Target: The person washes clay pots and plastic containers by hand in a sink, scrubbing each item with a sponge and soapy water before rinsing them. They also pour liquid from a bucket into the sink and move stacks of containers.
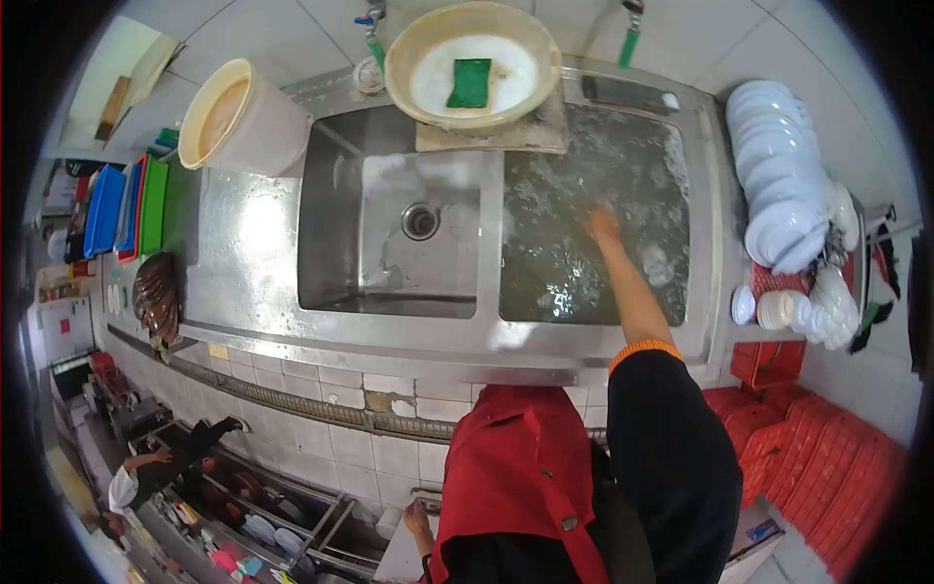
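Reaching into the water-filled sink basin (584, 263), the right hand (601, 226) is submerged.

I have only one view here, from the camera on my head. It looks steeply down over a double sink (486, 336) from above, with a wide fisheye lens that bends the edges and leaves dark corners. The sink fills the middle at arm's reach; my red apron (520, 467) sits at the bottom edge. A tiled wall (253, 24) runs along the top.
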{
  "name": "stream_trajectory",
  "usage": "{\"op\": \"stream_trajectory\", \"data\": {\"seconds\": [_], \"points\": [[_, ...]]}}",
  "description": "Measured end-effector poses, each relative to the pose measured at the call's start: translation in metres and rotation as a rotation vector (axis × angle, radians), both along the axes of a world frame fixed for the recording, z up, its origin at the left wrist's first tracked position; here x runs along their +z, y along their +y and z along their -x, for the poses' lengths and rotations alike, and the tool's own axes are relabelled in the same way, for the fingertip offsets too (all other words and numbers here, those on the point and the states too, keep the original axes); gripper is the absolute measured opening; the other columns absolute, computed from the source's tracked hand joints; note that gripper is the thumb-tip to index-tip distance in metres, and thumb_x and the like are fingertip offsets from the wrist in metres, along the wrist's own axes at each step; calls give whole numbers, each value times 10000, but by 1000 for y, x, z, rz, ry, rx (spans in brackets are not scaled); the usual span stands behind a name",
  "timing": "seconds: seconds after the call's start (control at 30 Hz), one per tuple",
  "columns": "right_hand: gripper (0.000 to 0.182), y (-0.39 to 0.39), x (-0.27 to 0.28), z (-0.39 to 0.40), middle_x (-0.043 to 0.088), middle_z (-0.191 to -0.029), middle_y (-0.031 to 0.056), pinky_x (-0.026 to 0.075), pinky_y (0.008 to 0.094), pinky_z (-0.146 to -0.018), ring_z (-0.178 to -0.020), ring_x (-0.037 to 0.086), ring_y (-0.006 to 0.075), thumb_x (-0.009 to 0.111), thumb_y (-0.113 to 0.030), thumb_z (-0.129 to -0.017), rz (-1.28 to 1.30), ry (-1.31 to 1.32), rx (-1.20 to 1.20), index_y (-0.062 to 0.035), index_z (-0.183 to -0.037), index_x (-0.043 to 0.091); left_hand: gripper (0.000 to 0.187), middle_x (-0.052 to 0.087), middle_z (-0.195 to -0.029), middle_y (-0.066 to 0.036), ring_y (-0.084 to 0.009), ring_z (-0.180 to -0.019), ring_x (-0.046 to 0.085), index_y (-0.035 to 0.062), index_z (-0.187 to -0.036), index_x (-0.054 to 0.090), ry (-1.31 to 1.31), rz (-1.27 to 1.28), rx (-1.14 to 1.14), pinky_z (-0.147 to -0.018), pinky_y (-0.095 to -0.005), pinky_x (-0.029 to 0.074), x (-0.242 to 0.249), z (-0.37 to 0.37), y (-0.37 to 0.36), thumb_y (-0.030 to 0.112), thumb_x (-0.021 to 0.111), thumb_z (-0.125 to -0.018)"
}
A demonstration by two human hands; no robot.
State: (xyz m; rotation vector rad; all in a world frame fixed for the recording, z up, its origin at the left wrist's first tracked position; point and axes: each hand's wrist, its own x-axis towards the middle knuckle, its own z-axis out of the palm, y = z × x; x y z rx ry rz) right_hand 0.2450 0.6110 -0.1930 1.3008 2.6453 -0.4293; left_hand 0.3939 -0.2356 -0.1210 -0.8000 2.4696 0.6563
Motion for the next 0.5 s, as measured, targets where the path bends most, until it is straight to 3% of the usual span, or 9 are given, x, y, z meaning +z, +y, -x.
{"op": "stream_trajectory", "data": {"seconds": [0.03,0.1,0.17,0.27,0.37,0.5], "points": [[543,4,-30,-6,557,-1184,207,467,474,-858,-1000,586,390,562,-436,-827,2,-59,55,-64,-1219,519,294,658,-936,-206,-321,-898,625,-9,-972,657,9,7,19,-799,-391,474,9,-1,0,221,582,-805],[528,3,-62,-13,559,-1175,197,468,469,-850,-1000,584,380,559,-427,-832,42,-206,44,-67,-1216,522,293,660,-939,-194,-305,-905,627,-16,-977,654,-85,95,-191,-799,-384,478,37,-3,-3,210,575,-807],[512,-12,-83,-36,561,-1167,186,470,463,-842,-999,582,371,555,-418,-837,122,-399,-44,-70,-1212,525,284,659,-930,-181,-303,-914,622,-6,-977,656,-144,107,-58,-813,-384,471,66,0,7,208,573,-810],[489,-45,-111,-75,563,-1154,171,471,454,-829,-999,579,356,549,-405,-846,258,-641,-143,-75,-1206,530,275,655,-928,-175,-302,-927,613,15,-994,654,-97,144,-80,-833,-380,463,112,20,39,212,573,-819],[466,-76,-128,-110,566,-1141,155,473,445,-817,-998,576,342,543,-391,-854,401,-777,-189,-80,-1201,535,255,653,-942,-172,-289,-928,608,17,-1000,648,-77,175,-134,-837,-374,458,122,28,35,188,585,-822],[436,-72,-137,-115,570,-1124,135,476,433,-801,-997,572,323,536,-373,-865,495,-776,-196,-87,-1193,541,239,652,-947,-166,-289,-928,606,24,-987,654,-3,133,-41,-843,-369,452,117,23,35,185,595,-819]]}}
